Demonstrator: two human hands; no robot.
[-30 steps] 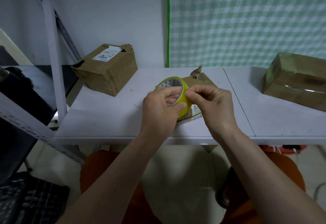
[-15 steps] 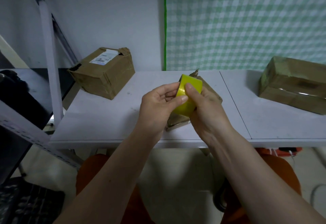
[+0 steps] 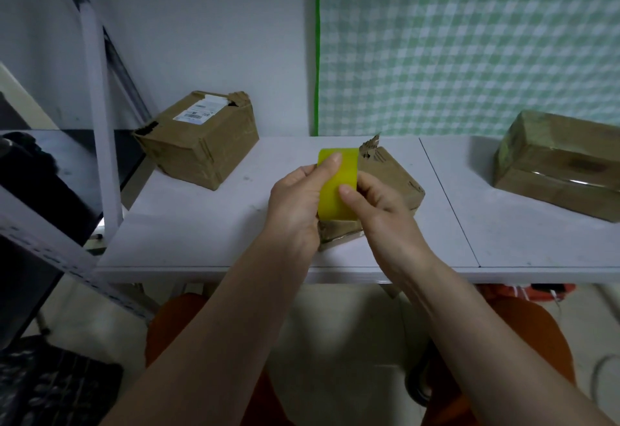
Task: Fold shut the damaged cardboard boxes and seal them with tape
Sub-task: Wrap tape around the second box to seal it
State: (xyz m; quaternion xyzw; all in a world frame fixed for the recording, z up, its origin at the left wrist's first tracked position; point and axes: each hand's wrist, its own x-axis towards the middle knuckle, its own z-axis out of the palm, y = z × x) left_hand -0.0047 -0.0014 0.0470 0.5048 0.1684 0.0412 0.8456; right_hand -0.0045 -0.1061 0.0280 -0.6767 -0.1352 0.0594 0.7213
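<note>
Head view: a white table [image 3: 201, 224] spans mid-frame, bearing a taped box [image 3: 563, 170] at right, a torn box [image 3: 201, 144] at left and a small damaged box [image 3: 389, 174] at centre. Above it, left hand [image 3: 295, 204] and right hand [image 3: 379, 204] pinch a yellow tape roll [image 3: 335, 191] edge-on, thumbs on its outer band.

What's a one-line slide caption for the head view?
Both hands, left hand and right hand, hold a yellow tape roll above a torn cardboard box on the white table.
</note>
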